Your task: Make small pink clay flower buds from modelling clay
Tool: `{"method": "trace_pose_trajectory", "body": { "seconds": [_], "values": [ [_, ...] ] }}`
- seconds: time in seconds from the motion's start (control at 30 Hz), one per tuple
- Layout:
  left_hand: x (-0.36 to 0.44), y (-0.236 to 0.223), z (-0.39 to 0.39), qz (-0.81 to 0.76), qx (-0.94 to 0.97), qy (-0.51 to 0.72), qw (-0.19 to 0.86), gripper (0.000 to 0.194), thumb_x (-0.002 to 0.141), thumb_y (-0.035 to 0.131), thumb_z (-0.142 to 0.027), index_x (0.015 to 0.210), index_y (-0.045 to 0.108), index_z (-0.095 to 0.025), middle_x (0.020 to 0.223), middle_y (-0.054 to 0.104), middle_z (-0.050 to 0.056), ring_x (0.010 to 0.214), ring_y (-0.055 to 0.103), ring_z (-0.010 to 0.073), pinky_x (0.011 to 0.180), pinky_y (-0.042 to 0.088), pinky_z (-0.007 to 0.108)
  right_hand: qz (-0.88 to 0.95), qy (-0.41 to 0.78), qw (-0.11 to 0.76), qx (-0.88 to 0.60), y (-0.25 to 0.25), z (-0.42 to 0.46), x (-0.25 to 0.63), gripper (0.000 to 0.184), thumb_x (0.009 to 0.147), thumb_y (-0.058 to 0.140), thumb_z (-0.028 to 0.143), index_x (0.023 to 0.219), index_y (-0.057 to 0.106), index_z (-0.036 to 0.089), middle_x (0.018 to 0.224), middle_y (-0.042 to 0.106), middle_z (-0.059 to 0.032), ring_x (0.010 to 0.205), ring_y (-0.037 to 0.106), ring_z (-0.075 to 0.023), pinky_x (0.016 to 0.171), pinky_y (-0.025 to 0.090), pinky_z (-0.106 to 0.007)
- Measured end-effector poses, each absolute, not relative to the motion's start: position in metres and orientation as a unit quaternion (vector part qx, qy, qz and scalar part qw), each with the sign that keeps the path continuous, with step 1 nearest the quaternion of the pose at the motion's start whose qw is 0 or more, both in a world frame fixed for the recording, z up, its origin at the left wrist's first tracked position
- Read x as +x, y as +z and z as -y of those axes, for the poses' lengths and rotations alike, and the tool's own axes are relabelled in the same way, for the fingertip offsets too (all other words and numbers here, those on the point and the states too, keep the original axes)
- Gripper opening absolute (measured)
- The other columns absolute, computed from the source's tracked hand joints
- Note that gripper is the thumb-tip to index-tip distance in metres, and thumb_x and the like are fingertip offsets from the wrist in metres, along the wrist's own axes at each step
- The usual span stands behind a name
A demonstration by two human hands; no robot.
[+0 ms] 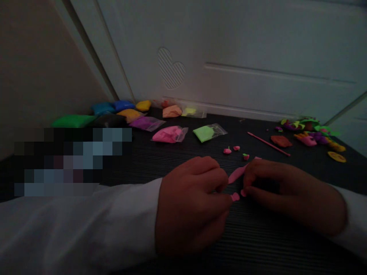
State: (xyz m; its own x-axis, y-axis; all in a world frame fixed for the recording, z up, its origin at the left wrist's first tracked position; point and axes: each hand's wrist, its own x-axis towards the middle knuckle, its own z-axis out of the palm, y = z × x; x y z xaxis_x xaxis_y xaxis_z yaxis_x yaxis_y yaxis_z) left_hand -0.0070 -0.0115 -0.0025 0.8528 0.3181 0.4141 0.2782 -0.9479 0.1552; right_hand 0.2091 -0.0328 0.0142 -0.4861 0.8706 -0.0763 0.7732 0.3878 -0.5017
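Both hands meet at the middle of a dark ribbed table [172,160]. My left hand [192,202] is curled, its fingertips pinching a small pink clay bit [235,196]. Fingers of my right hand [289,194] are closed round a flat pink clay strip [237,173] that sticks out toward the left hand. Just beyond the hands lie three small pink clay pieces with green tips [227,151]. Both arms wear white sleeves.
Bags of clay lie across the back: pink [169,134], light green [206,132], purple [145,123], orange [171,111], yellow, blue and green. A thin pink stick [268,143] and a heap of shaped clay pieces [309,131] sit at the right. A white panel stands behind.
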Motion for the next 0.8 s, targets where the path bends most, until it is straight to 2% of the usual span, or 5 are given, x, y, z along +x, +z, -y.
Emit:
{"method": "trace_pose_trajectory", "body": {
  "seconds": [0.23, 0.8],
  "values": [
    [-0.0033, -0.0036, 0.0119, -0.166, 0.971, 0.165, 0.040, 0.023, 0.078, 0.049, -0.029, 0.093, 0.061, -0.018, 0.084, 0.049, 0.006, 0.081, 0.041, 0.0205, 0.070, 0.038, 0.036, 0.831, 0.226, 0.095, -0.500, 0.0129, 0.0330, 0.2040, 0.009, 0.075, 0.050, 0.016, 0.074, 0.058, 0.020, 0.081, 0.060, -0.0014, 0.075, 0.054, -0.0162, 0.068, 0.042, -0.033],
    [-0.0031, -0.0028, 0.0096, -0.160, 0.972, 0.162, 0.060, 0.027, 0.077, 0.050, -0.030, 0.099, 0.059, -0.017, 0.088, 0.049, 0.006, 0.082, 0.041, 0.0201, 0.069, 0.037, 0.034, 0.834, 0.224, 0.090, -0.496, 0.0137, 0.0328, 0.2017, 0.010, 0.077, 0.047, 0.017, 0.076, 0.057, 0.020, 0.081, 0.059, -0.0013, 0.076, 0.054, -0.0161, 0.069, 0.041, -0.033]
  ]
}}
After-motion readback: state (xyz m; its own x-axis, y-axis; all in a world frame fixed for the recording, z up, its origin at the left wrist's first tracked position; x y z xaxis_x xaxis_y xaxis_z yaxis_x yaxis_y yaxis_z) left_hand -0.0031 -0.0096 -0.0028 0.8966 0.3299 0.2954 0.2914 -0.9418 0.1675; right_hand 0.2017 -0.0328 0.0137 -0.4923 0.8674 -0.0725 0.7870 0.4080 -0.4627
